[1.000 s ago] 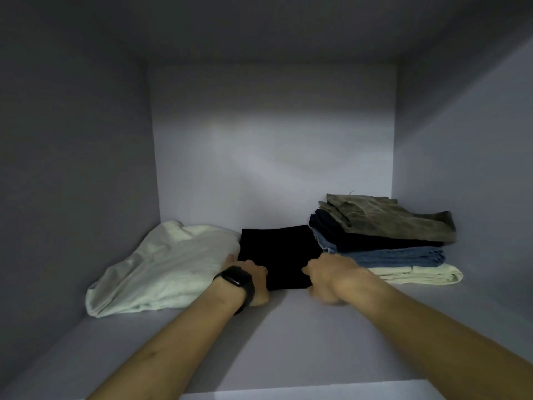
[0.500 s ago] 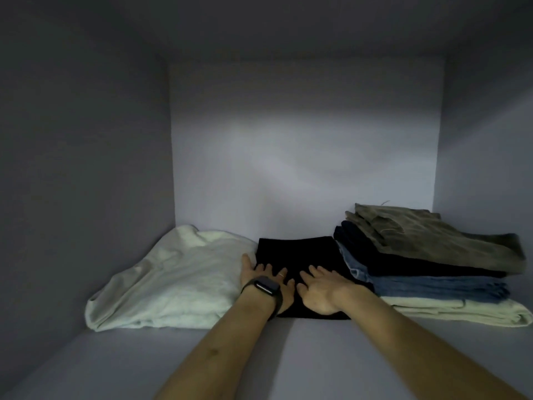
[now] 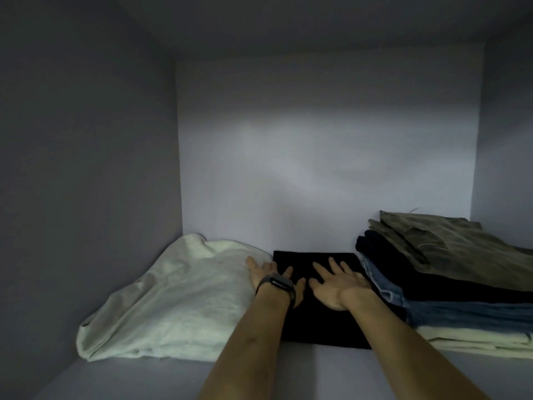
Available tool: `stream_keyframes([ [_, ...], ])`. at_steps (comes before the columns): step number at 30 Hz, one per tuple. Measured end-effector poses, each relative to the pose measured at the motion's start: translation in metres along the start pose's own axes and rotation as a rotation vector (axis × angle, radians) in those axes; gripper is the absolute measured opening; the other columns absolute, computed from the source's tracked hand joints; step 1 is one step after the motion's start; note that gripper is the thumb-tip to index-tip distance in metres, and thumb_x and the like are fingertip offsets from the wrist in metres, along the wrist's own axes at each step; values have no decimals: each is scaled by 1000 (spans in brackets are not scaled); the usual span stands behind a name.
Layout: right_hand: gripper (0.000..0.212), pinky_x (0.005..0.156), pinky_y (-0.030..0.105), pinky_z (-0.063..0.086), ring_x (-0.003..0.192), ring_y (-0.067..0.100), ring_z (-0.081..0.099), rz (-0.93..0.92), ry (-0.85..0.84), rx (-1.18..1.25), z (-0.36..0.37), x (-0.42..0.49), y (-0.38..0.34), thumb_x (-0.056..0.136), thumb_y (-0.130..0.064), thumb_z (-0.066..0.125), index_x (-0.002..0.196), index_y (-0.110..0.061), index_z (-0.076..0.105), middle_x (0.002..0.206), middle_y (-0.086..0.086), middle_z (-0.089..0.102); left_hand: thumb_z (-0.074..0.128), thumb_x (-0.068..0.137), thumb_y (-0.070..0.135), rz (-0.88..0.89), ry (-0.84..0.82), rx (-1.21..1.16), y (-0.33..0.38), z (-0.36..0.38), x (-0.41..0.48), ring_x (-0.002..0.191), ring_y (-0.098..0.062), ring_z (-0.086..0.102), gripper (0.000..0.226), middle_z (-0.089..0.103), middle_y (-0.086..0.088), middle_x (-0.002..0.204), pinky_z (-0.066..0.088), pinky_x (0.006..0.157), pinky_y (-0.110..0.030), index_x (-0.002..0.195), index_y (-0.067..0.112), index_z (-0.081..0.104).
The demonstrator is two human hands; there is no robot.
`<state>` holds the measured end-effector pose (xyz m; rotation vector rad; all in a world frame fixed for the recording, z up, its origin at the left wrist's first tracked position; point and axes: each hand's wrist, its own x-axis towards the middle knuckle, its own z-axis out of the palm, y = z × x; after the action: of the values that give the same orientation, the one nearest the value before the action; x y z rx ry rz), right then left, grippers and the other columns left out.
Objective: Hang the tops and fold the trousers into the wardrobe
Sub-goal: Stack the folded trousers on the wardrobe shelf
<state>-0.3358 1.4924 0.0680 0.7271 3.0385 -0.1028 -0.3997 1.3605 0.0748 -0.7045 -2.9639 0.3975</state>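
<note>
Left hand (image 3: 268, 274) & right hand (image 3: 337, 285) flat, fingers spread, gripping nothing, on black trousers (image 3: 320, 324) at shelf (image 3: 173, 379) back, btwn white pile (image 3: 178, 298) & right-corner stack (image 3: 461, 269). Trousers prob. nearly done; tops unseen.

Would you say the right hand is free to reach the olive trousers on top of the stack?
Probably yes. The right hand lies open on the black trousers, holding nothing, and the olive trousers lie uncovered, topmost, just to its right with nothing between.
</note>
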Motion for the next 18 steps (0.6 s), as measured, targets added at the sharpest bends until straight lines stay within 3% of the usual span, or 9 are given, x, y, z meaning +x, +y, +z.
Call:
stream_keyframes([
  [6,61,124,43,6,156,26,0,2,87,-14,-2,-7,-7,106,-55,15,161,-35,2,170,5,-5,11,103,59,15,26,-1,-1,-10,-10,151,-29,16,65,17,-10,165,-2,117,-65,160,29,9],
  [11,53,116,46,30,145,34,27,1,134,-117,-8,-44,-13,108,-44,22,159,-27,25,162,13,26,28,104,48,91,84,-60,-9,-18,-37,140,-29,38,54,40,-7,153,21,116,-56,151,22,38],
  [18,53,118,45,31,153,27,17,-209,142,116,-26,-138,-15,103,-50,41,154,-40,35,168,-3,15,41,99,49,128,195,-245,-54,-23,-125,141,-28,35,56,39,-2,154,22,117,-53,152,33,35],
])
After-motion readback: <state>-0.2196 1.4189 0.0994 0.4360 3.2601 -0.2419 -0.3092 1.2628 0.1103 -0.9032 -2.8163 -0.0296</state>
